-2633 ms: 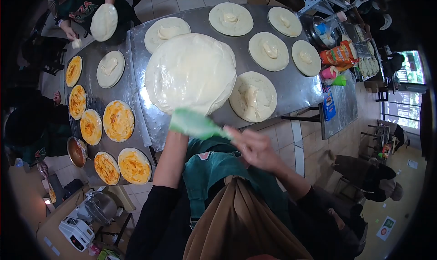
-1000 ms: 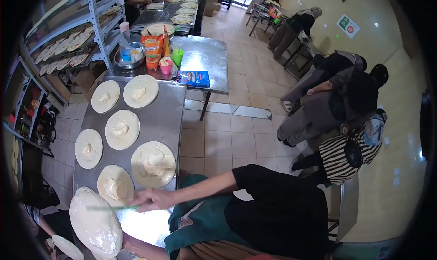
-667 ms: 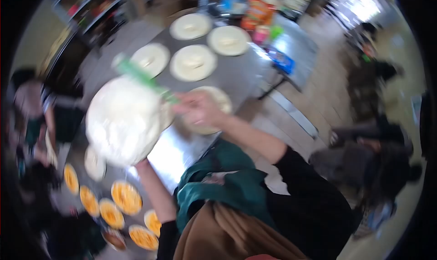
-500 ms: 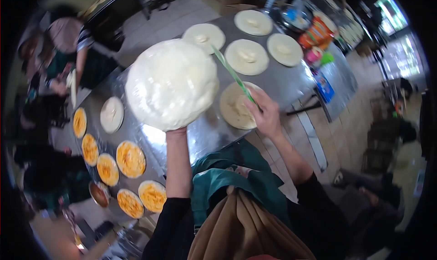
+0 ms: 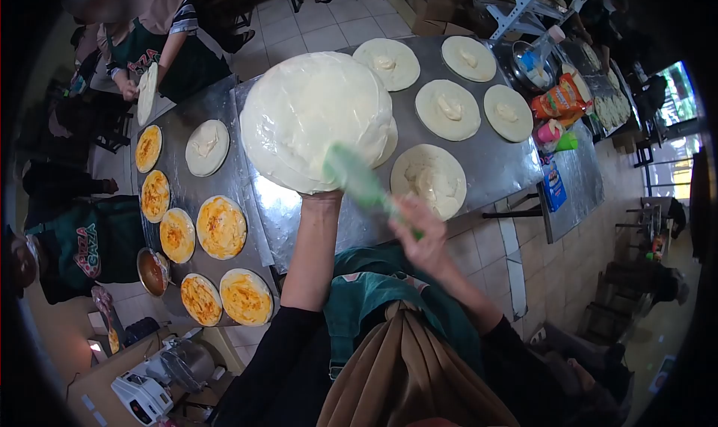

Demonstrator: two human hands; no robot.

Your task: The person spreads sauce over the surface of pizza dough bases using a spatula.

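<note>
In my left hand a large pizza base with a glossy, creamy white coating is held up from beneath. The fingers of that hand are hidden under it. My right hand is closed round the handle of a green spatula, which is smeared by motion. Its blade overlaps the lower right of the raised base; whether it touches cannot be told. Below the right hand's far side, another pizza base lies on the metal table with pale spread on its middle.
Several pizza bases with white dollops stand at the back right. Orange-topped bases and a bowl of sauce are at the left. An orange packet lies at the right. Co-workers stand across the table and at the left.
The spatula has swung left and down from beyond the raised base's right edge to overlap its lower right. My right hand has come lower and nearer my body. The whole view has shifted.
</note>
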